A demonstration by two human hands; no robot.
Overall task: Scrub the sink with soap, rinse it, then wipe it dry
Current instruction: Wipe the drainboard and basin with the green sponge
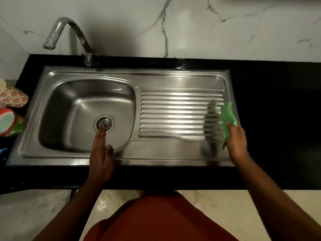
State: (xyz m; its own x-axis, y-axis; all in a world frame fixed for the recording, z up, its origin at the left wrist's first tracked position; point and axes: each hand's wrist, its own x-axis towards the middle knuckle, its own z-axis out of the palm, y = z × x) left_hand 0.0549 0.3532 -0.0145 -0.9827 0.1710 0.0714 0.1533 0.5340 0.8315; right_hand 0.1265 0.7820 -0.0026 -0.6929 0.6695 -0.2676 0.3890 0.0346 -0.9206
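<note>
Left hand [101, 153] fingers [102, 134] stretch straight over the steel sink's [121, 72] rounded basin [73, 108] and perforated drain [104, 123]; right hand [236, 140] fingers grip a crumpled green cloth [228, 117] at the ribbed drainboard [173, 113].

The rectangular stainless-steel sink [173, 76] is brushed and shiny, ribbed toward three o'clock. The flat black countertop [278, 110] is glossy; the crumpled green cloth [229, 115] at four o'clock looks matt.

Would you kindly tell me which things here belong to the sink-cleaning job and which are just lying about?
Job in hand: sink, tap, green cloth gripped by the right hand, left hand open above the sink.

Lying about: floral container and red-rimmed container, left of the sink.
</note>
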